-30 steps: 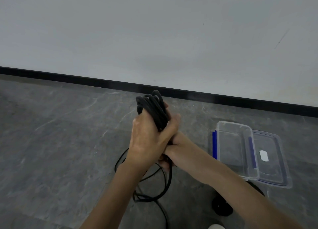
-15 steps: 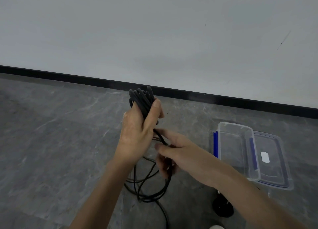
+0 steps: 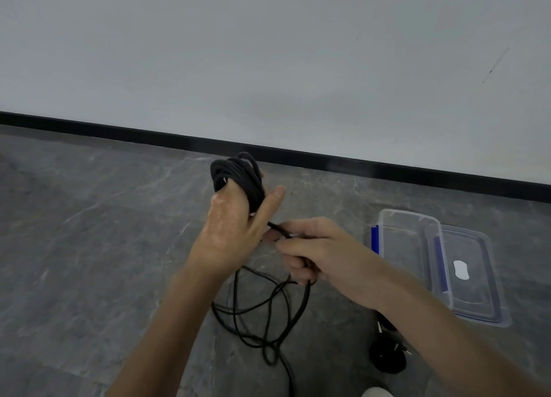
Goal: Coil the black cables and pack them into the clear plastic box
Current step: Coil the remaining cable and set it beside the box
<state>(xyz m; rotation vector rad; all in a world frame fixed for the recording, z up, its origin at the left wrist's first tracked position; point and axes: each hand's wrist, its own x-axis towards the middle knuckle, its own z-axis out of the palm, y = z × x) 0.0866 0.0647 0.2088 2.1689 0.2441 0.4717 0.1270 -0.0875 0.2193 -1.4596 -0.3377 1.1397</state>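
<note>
Floor (image 3: pixel 89 262) of grey stone with pale veins is filling the lower half of the view, and it is meeting a plain white wall (image 3: pixel 268 53) along a black baseboard (image 3: pixel 298 153). A thin dark scratch is showing on the wall, above the box (image 3: pixel 408 216).

The clear box is sitting open on the floor with nothing in it, a blue clip showing at its left end. Its lid (image 3: pixel 477 301), bearing a white label, is lying against the box's right side.

Left of the box, the left hand (image 3: pixel 229 232) is holding up a coil (image 3: pixel 238 176) of black cable. Its fingers are passing through the loops and curling round them, and the thumb is sticking out straight.

Between that hand and the box, the right hand (image 3: pixel 322 253) is gripping the loose cable (image 3: pixel 262 316), its fingers closing round the strand coming off the coil. The rest of the cable is trailing down in a tangle onto the floor, nearer the person than the box.

Just in front of the box, a black round object (image 3: pixel 387 356) is lying on the floor, partly hidden by the right forearm.
</note>
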